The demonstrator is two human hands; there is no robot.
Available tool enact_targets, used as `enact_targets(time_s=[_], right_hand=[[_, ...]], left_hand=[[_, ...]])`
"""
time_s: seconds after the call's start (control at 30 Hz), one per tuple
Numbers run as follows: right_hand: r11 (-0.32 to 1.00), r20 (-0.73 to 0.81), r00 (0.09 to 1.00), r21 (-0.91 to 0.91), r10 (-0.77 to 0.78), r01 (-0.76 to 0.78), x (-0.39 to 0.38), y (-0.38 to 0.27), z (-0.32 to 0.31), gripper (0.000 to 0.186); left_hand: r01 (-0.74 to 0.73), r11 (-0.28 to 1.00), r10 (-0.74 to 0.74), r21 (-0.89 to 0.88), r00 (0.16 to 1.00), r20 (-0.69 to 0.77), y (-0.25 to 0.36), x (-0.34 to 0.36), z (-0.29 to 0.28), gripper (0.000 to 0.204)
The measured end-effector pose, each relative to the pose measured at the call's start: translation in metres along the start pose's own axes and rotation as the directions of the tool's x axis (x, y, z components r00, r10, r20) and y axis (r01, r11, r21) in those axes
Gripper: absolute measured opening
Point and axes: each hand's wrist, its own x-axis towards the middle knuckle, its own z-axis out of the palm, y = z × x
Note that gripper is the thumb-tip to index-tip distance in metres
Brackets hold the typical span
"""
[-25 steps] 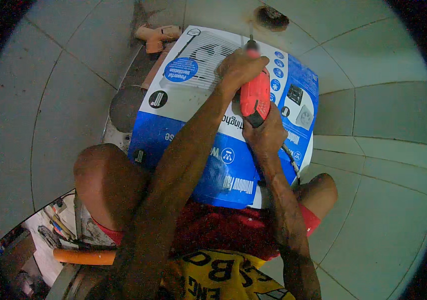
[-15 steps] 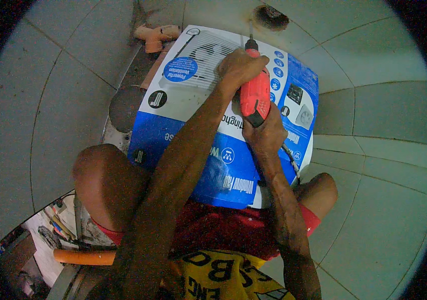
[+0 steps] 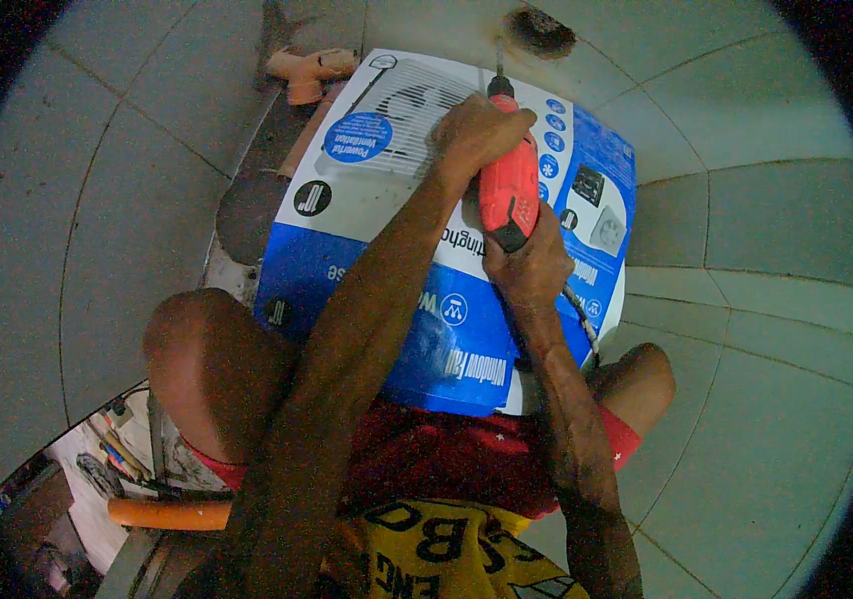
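Observation:
Both my hands are on a red and black power drill pointed away from me. My left hand is closed over the front of its body, just behind the black chuck. Lower down, my right hand grips it at the rear, its fingers partly hidden beneath. A thin bit reaches from the chuck to the tiled wall, left of a dark, rough-edged hole; whether the tip is inside the tile cannot be made out. The cord runs back past my right wrist.
A blue and white flattened cardboard sheet with fan pictures lies between my knees under the drill. An orange pipe fitting stands at the far left. Behind my left knee are an orange pipe and loose tools. Tiled walls rise close on both sides.
Almost nothing differs. The drill and both hands have shifted very slightly, with the grip unchanged.

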Motion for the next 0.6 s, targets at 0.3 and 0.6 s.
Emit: enact_targets(time_s=[0.3, 0.6], right_hand=[[0.996, 0.092, 0.993, 0.037, 0.076, -0.079, -0.004, 0.010, 0.005, 0.082], [1.000, -0.027, 1.000, 0.023, 0.009, -0.009, -0.002, 0.006, 0.004, 0.064]], left_hand=[[0.047, 0.998, -0.043, -0.039, 0.995, 0.091, 0.008, -0.005, -0.004, 0.063], [-0.006, 1.000, 0.006, 0.012, 1.000, -0.006, 0.001, -0.001, 0.003, 0.054]])
